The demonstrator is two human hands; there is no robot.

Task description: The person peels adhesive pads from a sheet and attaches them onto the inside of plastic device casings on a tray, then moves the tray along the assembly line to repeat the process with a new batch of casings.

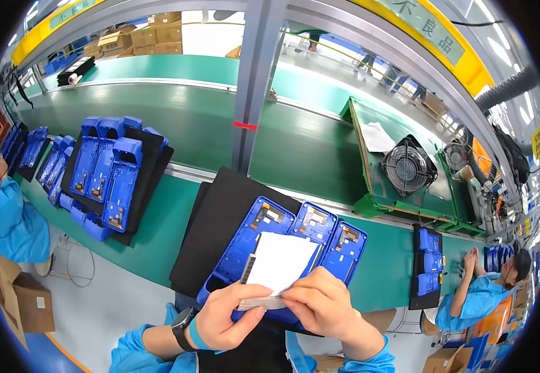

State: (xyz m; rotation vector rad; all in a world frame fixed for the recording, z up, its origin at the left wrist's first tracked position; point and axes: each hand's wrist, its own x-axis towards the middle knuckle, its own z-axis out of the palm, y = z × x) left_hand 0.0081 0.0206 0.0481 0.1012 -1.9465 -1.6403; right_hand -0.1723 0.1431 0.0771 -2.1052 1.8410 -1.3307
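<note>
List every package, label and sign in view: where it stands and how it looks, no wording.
White label sheet: held by left hand and right hand over the blue housings.
Cardboard boxes: brown, stacked top left behind the belt.
Cardboard box: brown, on floor, lower left.
Overhead sign: pale green panel on yellow rail, upper right.

A white label sheet (280,261) is pinched between the left hand (226,317) and right hand (323,304). Brown cartons (148,38) are stacked beyond the belt, another carton (26,303) on the floor at left. Yellow-bordered green signs (434,31) hang overhead.
</note>
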